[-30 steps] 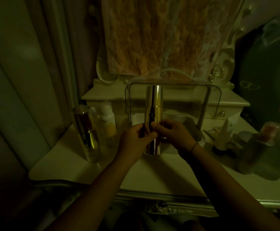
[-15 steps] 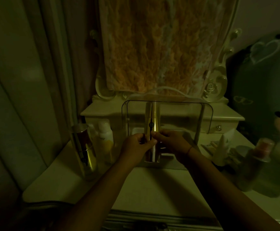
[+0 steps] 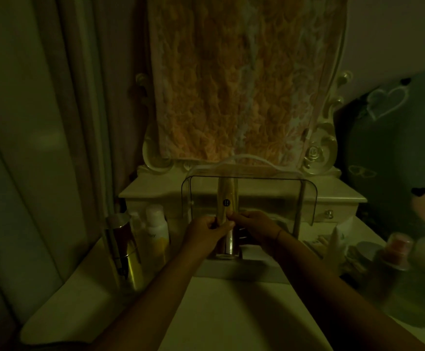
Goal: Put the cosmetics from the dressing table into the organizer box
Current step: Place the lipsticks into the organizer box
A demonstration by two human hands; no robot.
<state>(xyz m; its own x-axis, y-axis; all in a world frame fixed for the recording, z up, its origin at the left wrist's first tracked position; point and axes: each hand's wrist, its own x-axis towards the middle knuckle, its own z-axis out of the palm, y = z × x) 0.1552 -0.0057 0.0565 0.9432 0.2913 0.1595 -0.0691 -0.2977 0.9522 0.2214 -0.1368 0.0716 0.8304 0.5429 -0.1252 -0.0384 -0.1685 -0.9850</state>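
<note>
So the gold bottle [image 3: 228, 219] is sitting lower and further back than a moment ago, going down into the clear organizer box [image 3: 307, 206]. Left hand [image 3: 206, 231] and right hand [image 3: 254, 226] are both pinching it mid-body, fingertips meeting at the front, its base below them probably touching the box floor, hard to tell in this dim light. Still waiting left of the fingers: another gold bottle [image 3: 128, 259] and a white bottle [image 3: 157, 229]. Right of them, a white tube [image 3: 336, 239] and a pink-capped bottle [image 3: 396, 252].
</note>
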